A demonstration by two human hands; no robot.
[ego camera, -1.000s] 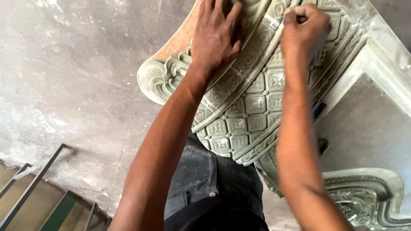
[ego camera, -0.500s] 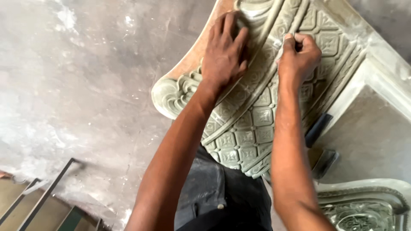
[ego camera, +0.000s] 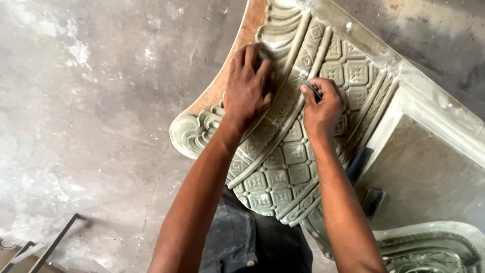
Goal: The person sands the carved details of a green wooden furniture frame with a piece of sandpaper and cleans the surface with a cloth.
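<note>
A large carved panel (ego camera: pixel 283 167) coated grey-green, with rows of square flower tiles, ribbed bands and a scroll at its left end, lies tilted in front of me. My left hand (ego camera: pixel 247 91) rests flat on its upper ribbed band, fingers spread. My right hand (ego camera: pixel 321 103) is closed around a small dark abrasive piece (ego camera: pixel 314 91), pressed against a raised rib of the carving. Both forearms reach up from the bottom of the view.
Bare stained concrete floor (ego camera: pixel 91 116) fills the left. A plain grey framed part (ego camera: pixel 429 162) joins the panel on the right. Another carved scroll piece (ego camera: pixel 429 250) lies at the bottom right. A metal frame (ego camera: pixel 55 242) shows at the bottom left.
The view has shifted, so the panel and both hands sit lower and further right in frame. My right hand has slid slightly along the rib; the left stays flat on the carving.
</note>
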